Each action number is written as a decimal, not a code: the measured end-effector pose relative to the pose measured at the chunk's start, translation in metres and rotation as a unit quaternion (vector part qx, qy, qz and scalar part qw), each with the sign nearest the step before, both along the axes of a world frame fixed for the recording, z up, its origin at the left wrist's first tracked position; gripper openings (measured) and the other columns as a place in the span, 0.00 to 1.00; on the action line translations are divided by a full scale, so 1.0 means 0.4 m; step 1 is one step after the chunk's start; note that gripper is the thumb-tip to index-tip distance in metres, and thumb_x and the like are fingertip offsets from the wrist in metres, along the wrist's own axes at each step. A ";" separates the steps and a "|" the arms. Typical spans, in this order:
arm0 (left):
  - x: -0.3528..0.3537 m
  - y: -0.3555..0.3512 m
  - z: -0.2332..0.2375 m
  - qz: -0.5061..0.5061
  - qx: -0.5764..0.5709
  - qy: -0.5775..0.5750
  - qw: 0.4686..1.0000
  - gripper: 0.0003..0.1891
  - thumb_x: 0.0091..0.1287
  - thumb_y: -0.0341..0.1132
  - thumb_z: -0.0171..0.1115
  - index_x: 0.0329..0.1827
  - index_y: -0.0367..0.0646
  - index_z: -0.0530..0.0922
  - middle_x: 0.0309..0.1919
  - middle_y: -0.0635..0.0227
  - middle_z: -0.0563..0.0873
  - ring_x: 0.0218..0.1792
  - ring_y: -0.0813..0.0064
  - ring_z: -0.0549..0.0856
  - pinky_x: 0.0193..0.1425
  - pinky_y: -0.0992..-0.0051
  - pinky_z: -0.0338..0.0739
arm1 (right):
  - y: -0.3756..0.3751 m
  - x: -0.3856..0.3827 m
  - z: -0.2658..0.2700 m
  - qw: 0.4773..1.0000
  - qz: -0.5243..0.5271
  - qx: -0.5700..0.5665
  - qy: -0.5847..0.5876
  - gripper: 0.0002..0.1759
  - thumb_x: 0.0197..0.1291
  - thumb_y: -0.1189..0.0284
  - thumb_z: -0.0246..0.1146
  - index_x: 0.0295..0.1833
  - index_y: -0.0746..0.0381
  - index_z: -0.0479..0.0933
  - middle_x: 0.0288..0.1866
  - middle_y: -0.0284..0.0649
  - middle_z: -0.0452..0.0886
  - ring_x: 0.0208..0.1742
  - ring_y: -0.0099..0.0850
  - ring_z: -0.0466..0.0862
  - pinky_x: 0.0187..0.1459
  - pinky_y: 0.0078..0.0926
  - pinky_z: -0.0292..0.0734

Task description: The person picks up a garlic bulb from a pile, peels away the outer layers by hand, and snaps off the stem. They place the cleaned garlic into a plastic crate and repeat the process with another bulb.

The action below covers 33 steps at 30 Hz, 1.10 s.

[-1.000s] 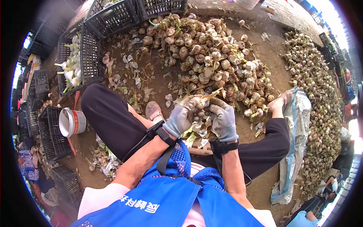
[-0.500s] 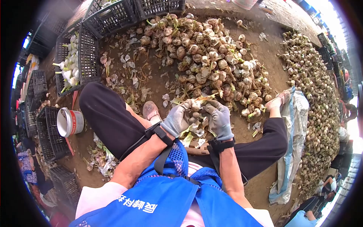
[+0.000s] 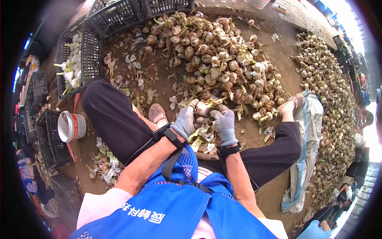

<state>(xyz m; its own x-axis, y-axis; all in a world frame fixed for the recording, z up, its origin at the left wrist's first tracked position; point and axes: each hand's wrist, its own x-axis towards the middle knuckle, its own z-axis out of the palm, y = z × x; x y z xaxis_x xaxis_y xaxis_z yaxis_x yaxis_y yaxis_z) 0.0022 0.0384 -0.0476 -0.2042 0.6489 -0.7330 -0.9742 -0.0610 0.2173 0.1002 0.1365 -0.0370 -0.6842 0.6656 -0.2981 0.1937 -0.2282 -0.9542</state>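
Observation:
A garlic bulb (image 3: pixel 202 108), partly stripped to pale skin, sits between my two gloved hands with its stem and loose husk pointing right. My left hand (image 3: pixel 185 120) is closed around the bulb's left side. At the stem end, my right hand (image 3: pixel 224 122) pinches the outer husk (image 3: pixel 217 102) between thumb and fingers. Peeled-off garlic skins (image 3: pixel 202 133) lie below the hands, between my legs. Just beyond, a heap of unpeeled garlic (image 3: pixel 223 55) covers the ground.
A black plastic crate (image 3: pixel 91 59) with cleaned white garlic (image 3: pixel 73 65) stands at the upper left. A white bucket (image 3: pixel 71 126) lies by my left knee. To the right are a woven sack (image 3: pixel 304 155) and a long garlic pile (image 3: pixel 334 119). Other people sit at the far right.
The bulb now shows more pale surface between my hands. My right hand has shifted slightly left and its fingers have closed more on the husk.

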 end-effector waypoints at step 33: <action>0.025 0.004 0.026 0.067 0.002 0.032 0.997 0.14 0.71 0.45 0.44 0.40 0.45 0.72 0.25 0.66 0.78 0.18 0.74 0.75 0.16 0.80 0.65 | -0.009 0.003 0.030 0.982 0.002 -0.177 0.067 0.10 0.60 0.78 0.55 0.45 0.72 0.74 0.34 0.39 0.80 0.29 0.25 0.82 0.28 0.18 0.77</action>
<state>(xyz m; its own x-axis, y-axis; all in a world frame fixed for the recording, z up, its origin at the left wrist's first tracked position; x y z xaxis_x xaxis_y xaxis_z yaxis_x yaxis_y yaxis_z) 0.0121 0.0402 -0.0371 -0.3348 0.6156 -0.7133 -0.9416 -0.1898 0.2782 0.1016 0.1330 -0.0252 -0.7357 0.5336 -0.4171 0.0735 -0.5493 -0.8324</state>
